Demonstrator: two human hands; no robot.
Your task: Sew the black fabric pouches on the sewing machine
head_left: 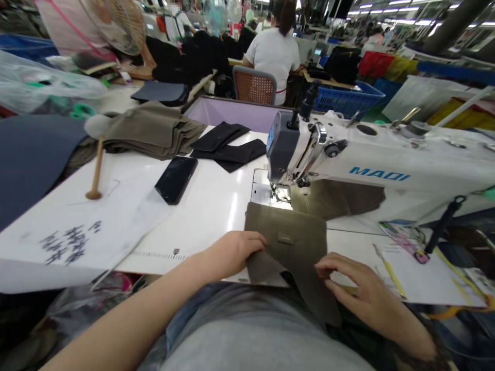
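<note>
Grey shirt (255, 335) nearest, below the table edge. Just beyond it, one olive cloth panel (270, 221) on the near part of the white table (209, 216), between the two hands, its near part hanging over the edge toward the lap. Long axis runs near to far, near end trailing right; far edge just short of the presser foot (275, 193).

Left hand (232, 255): fingers together, pinching the panel's left edge, a corner folded back beside them. Right hand (358, 288): fingers bent at the right edge, thumb a little apart; whether cloth is gripped, cannot tell. Panel lies to the right of the left hand and to the left of the right hand. Left fingertips are nearer the foot.

Counts: one sewing machine (340, 159), right; one phone (176, 180), left; one wooden-handled tool (97, 162), farther left; one stack of olive pieces (147, 129), far left, layers too many to count; black pieces (232, 149), far, overlapping, at least two; more olive cloth (336, 198) under the machine's arm, number unclear.
</note>
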